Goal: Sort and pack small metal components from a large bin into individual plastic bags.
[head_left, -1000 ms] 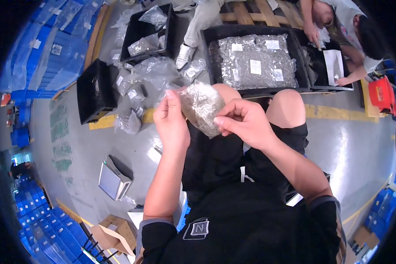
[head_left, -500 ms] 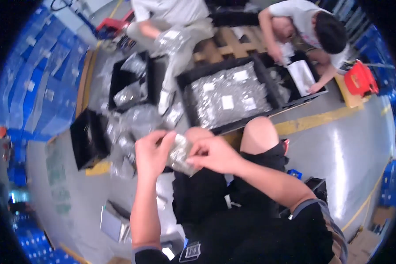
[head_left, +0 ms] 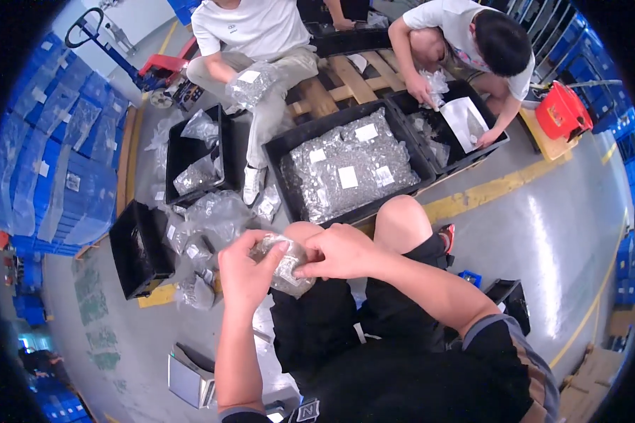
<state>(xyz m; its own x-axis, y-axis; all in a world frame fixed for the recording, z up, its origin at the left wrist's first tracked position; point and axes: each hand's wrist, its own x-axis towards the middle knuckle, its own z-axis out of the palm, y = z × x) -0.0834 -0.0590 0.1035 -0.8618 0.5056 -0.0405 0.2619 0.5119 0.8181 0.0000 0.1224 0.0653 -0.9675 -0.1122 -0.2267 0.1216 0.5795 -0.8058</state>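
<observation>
Between my hands, above my lap, is a clear plastic bag (head_left: 289,273) filled with small greyish pieces too fine to make out. My left hand (head_left: 249,264) grips its left side, thumb on top. At its right edge my right hand (head_left: 337,254) pinches the plastic between thumb and fingers. Just beyond my knees stands a large black crate (head_left: 271,158) full of similar bags, some bearing white labels. More filled and crumpled plastic bags (head_left: 222,211) lie on the floor to the left, beside a tipped black crate (head_left: 137,261).
Across from me a seated person (head_left: 250,32) holds a filled bag. At the right another person (head_left: 466,42) leans over a black crate with a white tray (head_left: 466,123). A wooden pallet (head_left: 346,77), a red bucket (head_left: 563,113) and stacked blue boxes (head_left: 85,190) surround us. A scale-like device (head_left: 188,379) sits lower left.
The bag has moved slightly down and turned between my hands, which keep hold of it. The whole view has shifted a little.
</observation>
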